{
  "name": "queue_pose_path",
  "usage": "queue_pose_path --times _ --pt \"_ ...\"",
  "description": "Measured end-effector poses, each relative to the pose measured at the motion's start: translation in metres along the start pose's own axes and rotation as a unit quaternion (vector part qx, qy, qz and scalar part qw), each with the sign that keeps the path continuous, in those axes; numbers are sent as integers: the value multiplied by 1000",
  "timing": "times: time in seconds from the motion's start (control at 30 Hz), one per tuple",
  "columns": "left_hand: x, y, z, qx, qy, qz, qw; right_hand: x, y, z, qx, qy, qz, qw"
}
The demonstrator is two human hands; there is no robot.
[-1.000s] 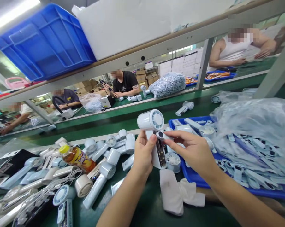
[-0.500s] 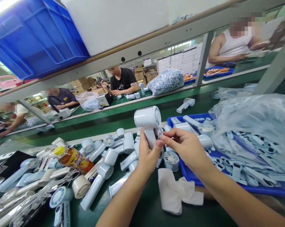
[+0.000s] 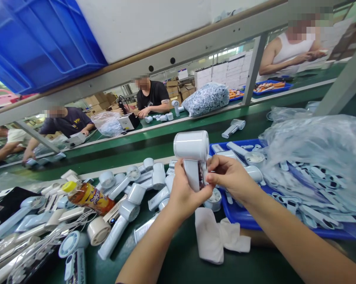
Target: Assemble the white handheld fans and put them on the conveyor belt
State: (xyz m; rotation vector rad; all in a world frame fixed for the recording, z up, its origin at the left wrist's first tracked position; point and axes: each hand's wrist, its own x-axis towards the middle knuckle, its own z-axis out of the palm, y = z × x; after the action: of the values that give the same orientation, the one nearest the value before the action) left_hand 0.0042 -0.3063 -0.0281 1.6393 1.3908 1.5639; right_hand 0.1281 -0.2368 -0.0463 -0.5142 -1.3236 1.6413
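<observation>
Two hands (image 3: pixel 209 185) gripping one white handheld fan (image 3: pixel 192 157), one bottle (image 3: pixel 87 195) nearby

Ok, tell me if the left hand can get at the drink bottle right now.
Likely not yet: the left hand is full, holding the white fan. The bottle itself lies uncovered to its left.

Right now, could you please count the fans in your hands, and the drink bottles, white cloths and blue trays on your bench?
fan, held by left hand and right hand: 1
drink bottle: 1
white cloth: 1
blue tray: 1
Total: 4
</observation>
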Motion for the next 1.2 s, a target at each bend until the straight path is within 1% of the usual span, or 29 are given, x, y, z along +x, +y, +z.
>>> queue_pose_path --times 0.07,0.13,0.2,0.3,0.4,0.47,0.53,0.57,0.6,0.67,0.7,0.8,0.87,0.93,1.0,1.1,1.17,1.2 --pt "0 2 -2 17 -6 9 1000 1 1 -6 -51 -41 -32 997" --pt "1 4 -6 71 -15 30 997 2 0 -12 -116 -70 -58 989" --pt "2 7 -9 113 -31 50 992 1 -3 -15 -174 -81 -84 978" --pt "2 10 -10 105 -62 51 991 0 -8 -17 -217 -83 -112 966" --pt "-2 11 -9 67 -66 39 995 -1 -11 -15 -208 -63 -112 970" --pt "-6 13 -10 52 -80 21 995 -2 -13 -14 -189 -86 -88 974" --pt "-8 14 -11 66 -111 -6 992 -4 -14 -13 -154 -134 -58 977" --pt "-8 15 -11 80 -126 -16 989 -5 -15 -13 -133 -149 -44 979" --pt "-8 16 -11 94 -137 -22 986 -7 -17 -12 -114 -154 -33 981" --pt "-8 17 -11 99 -135 -16 986 -10 -19 -12 -89 -145 -20 985" --pt "-8 18 -10 91 -132 -5 987 -12 -20 -13 -85 -141 -23 986" --pt "-10 18 -5 70 -120 31 990 -15 -20 -14 -85 -138 -74 984" --pt "-11 17 -4 66 -107 42 991 -15 -16 -16 -81 -128 -96 984" --pt "-10 16 -4 50 -98 26 994 -13 -10 -16 -68 -102 -89 988" --pt "-8 14 -5 17 -103 -12 994 -10 -4 -16 -58 -91 -66 992" --pt "-3 15 -8 -37 -125 -57 990 -7 -2 -13 -58 -117 -40 991" --pt "-3 18 -8 -60 -151 -57 985 -9 -6 -11 -65 -131 -47 988" --pt "-4 20 -8 -68 -163 -54 983 -12 -9 -10 -75 -128 -57 987"
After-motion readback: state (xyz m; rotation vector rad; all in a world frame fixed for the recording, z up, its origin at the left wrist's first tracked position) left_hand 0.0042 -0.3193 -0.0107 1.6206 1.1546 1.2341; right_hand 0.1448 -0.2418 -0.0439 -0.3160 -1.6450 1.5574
